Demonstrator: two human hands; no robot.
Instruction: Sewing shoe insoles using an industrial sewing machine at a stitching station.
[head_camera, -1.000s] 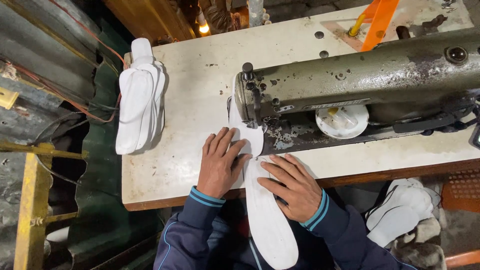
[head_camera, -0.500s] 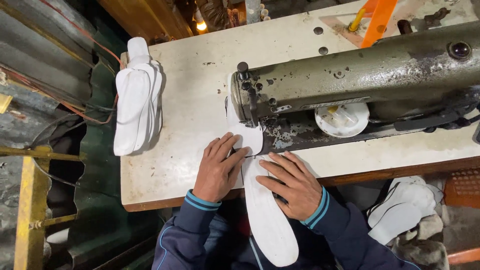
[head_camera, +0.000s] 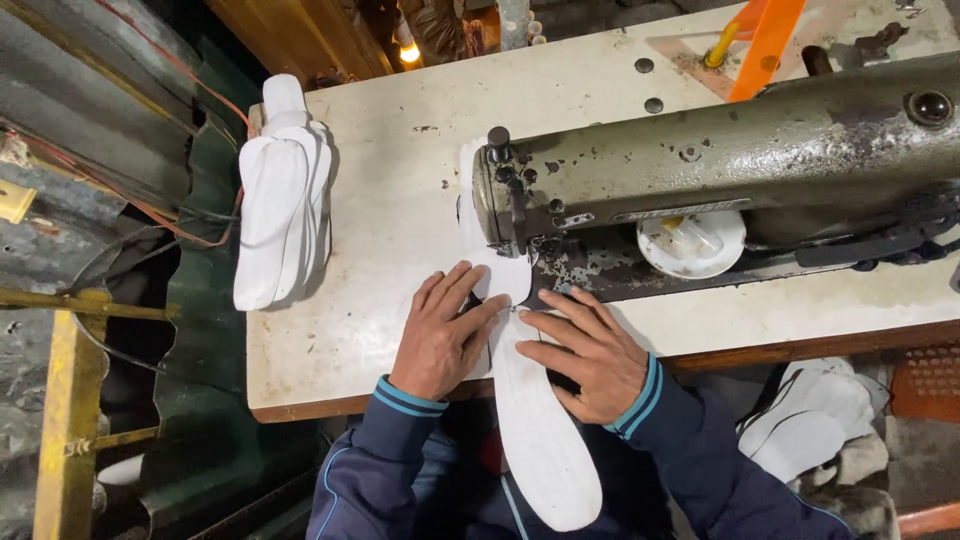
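Occupying the middle of the frame: one stained cream worktop (head_camera: 380, 200) with a wooden front edge, set in a dim room; corrugated metal sheeting (head_camera: 90, 110) at upper left, one yellow frame (head_camera: 65, 400) at lower left, one lit bulb (head_camera: 410, 52) at top. One olive sewing machine (head_camera: 720, 160) at right of centre. One stack of white insoles (head_camera: 282, 200) at the worktop's left edge; one loose heap of white pieces (head_camera: 815, 420) at lower right. One long white insole (head_camera: 535, 420) running from under the machine's head past the front edge. Left hand (head_camera: 445, 335) flat, fingers spread, pressing its left side; right hand (head_camera: 590, 350) flat, fingers spread, on its right side.
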